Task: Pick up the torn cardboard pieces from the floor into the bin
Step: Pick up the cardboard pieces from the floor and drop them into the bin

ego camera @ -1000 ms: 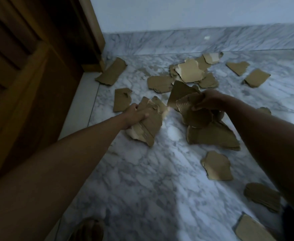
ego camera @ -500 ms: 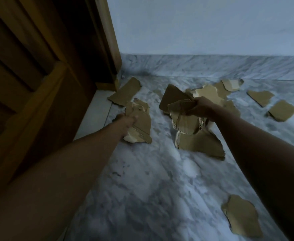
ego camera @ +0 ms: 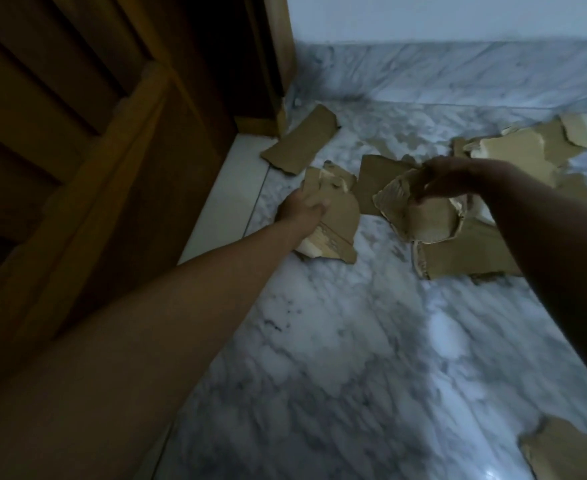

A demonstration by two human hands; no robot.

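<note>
left hand (ego camera: 302, 211): arm stretched out over the floor, fingers curled round a bunch of torn pieces, thumb on top. Clamped on left bunch (ego camera: 333, 216).
left bunch: several brown cardboard scraps stacked together, pale torn core showing at the near edge. Whether its near edge touches the floor, cannot tell.
right hand (ego camera: 448, 183): comes in from the right, fingers curled down over the top of a second bunch. Clamped on right bunch (ego camera: 420, 216).
right bunch: curled, ragged scraps plus one large flat sheet hanging below the hand; near edge of the sheet sits close to the floor.
hands vs each other: apart, both at mid-depth, left one near the door side.
strip piece (ego camera: 300, 140): long rectangular scrap lying flat on the floor, far left, just beside the door frame corner.
dark piece (ego camera: 377, 183): flat scrap on the floor between the two hands, partly hidden behind the bunches.
far pile (ego camera: 514, 148): overlapping scraps on the floor far right, behind the right hand, some pale-faced.
near piece (ego camera: 566, 452): single scrap at the near right corner, cut off by the frame edge.
floor (ego camera: 354, 341): white-grey marble, matching skirting along the far wall.
door (ego camera: 94, 150): dark wood panels, fills the left side.
bin: not in view.
image quality: dim, some motion blur.
</note>
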